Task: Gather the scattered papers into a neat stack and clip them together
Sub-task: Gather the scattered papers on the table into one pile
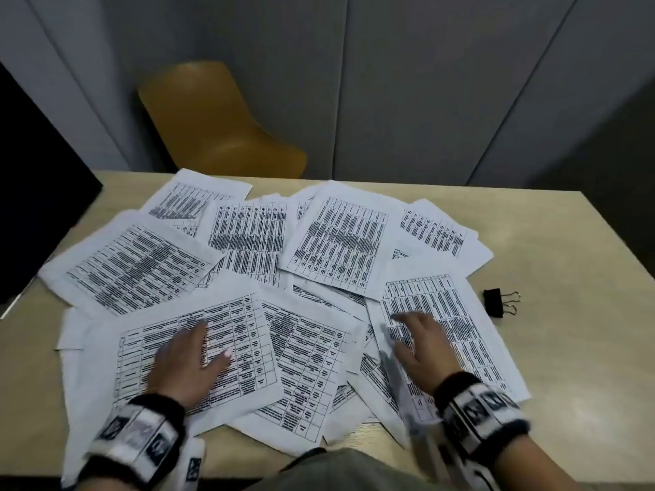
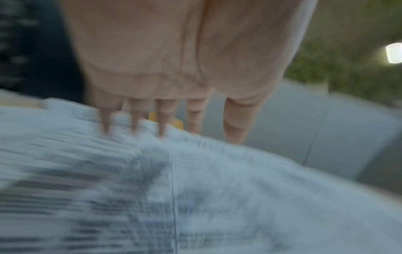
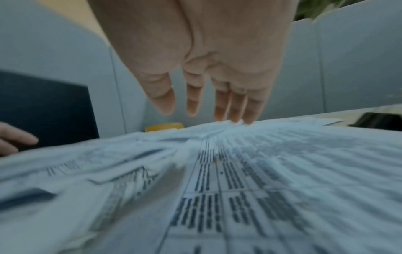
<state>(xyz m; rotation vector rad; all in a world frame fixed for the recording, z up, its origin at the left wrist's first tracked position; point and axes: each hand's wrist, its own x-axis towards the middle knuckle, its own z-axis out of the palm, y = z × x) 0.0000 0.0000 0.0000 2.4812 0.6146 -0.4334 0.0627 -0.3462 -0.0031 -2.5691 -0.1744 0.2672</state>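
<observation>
Papers [image 1: 248, 242] printed with dense tables lie fanned and overlapping under and beyond both hands, spread across the pale table [image 1: 567, 242] in no order at all, some askew, some half buried. The left hand [image 1: 188, 359] lies flat, fingers straight, palm down on the sheet nearest it [image 1: 170, 349]; the left wrist view, though smeared, shows its fingertips [image 2: 161, 130] meeting paper. The right hand [image 1: 421, 345] is likewise spread and unclenched over the sheet on its own side [image 1: 460, 334], and from the right wrist view its outer fingertips [image 3: 237, 118] touch the page while the thumb and forefinger seem to hang just above it. Neither hand grips anything. Beyond and outboard of the right hand, just off the edge of the sheets, the black binder clip [image 1: 498, 303] sits on bare table, untouched. By my reading the job has barely begun: nothing is stacked, no edges are squared, and the clip is unused. What is left is nearly everything: drawing the far sheets in toward the hands, sliding them into one pile, tapping the edges even, then fetching the clip and pinching it over one edge. A yellow chair [image 1: 227, 129] stands past the far side of the table.
</observation>
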